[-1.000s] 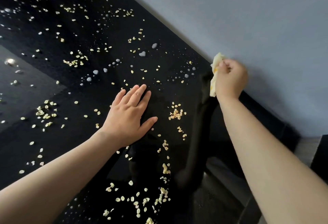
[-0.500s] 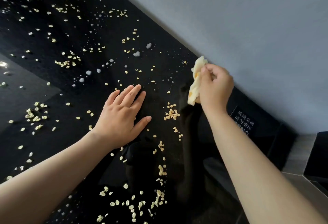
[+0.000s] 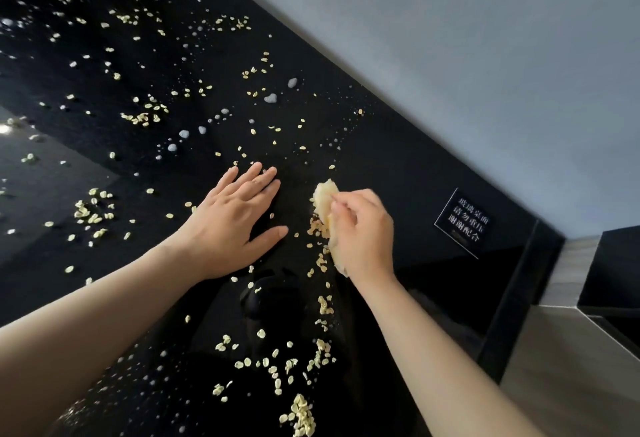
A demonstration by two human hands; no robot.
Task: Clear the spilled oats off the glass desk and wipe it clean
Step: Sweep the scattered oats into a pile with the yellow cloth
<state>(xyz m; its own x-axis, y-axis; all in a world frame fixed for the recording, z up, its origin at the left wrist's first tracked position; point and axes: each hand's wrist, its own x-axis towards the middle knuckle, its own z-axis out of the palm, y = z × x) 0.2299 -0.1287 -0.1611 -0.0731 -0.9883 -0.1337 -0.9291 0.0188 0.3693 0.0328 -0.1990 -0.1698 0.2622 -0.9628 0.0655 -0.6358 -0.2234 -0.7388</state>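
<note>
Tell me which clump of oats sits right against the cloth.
The small clump touching the yellow cloth gripped by the right hand, between it and the left hand. The other clumps lie well apart from the cloth.

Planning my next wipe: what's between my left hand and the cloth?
Head view: past the left hand, mostly bare glass desk, then an oat cluster against the cloth.

A plain grey wall [image 3: 450,38] fills the far right. Just below it, to the right, lies a small black sign [image 3: 464,223] with white characters. At the near right stands a grey ledge [image 3: 568,367] with a dark block [image 3: 616,270] above it.
</note>
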